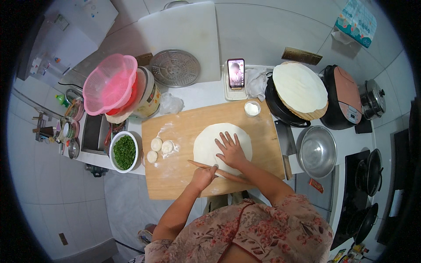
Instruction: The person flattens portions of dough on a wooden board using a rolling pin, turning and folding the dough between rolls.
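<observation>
A thin round sheet of dough [210, 141] lies flat on the wooden board [266, 157]. My right hand [233, 152] rests on it with the fingers spread. Near the sheet's front edge, my left hand [204, 178] grips a tapered wooden rolling pin [230, 177], which slants down to the right and passes by my right forearm. To the left on the board sit three small dough rounds, one of them a flattened ball [167, 147], with loose flour around them. A small glass bowl of white powder [252, 108] stands near the board's back edge.
A white bowl of chopped greens [124, 152] stands left of the board. A cleaver [285, 141] lies along the right edge, beside a metal bowl [317, 151]. Behind are a black pan [276, 108] under stacked dough sheets [300, 87], a propped phone [236, 74] and a pink basket [110, 85].
</observation>
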Demonstrator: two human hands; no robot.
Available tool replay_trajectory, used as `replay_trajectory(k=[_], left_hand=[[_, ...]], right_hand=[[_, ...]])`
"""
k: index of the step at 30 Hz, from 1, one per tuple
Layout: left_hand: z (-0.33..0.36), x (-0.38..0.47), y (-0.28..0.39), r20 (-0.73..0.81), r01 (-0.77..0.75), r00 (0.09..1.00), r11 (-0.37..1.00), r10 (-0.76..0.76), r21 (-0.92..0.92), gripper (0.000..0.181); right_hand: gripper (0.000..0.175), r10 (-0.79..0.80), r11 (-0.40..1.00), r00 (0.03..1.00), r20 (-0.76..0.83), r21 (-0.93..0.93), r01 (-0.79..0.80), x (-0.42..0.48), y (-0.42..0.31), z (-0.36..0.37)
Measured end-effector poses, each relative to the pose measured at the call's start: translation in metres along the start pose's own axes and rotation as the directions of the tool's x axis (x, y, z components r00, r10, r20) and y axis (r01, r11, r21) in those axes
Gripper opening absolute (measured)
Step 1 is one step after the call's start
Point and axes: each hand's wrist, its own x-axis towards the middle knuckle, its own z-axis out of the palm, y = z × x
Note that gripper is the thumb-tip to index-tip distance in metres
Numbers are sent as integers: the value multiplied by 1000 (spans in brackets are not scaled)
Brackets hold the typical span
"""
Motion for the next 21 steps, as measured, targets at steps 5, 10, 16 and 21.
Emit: replay_trajectory(k=[5, 10, 16, 21], left_hand=[[-6, 14, -1, 103, -18, 994, 999, 22, -39, 40], [-17, 25, -6, 214, 21, 977, 998, -9, -55, 39], [-23, 36, -4, 224, 40, 974, 994, -17, -99, 28], [-24, 37, -15, 243, 92, 969, 977, -43, -194, 31]], right_hand=[[53, -5, 997, 999, -47, 81, 9, -1, 8, -5], [16, 100, 878, 993, -59, 475, -60, -27, -25, -32], [29, 48, 924, 983, 175, 367, -111, -55, -45, -31], [30, 120, 933, 980, 162, 318, -167, -51, -54, -27]])
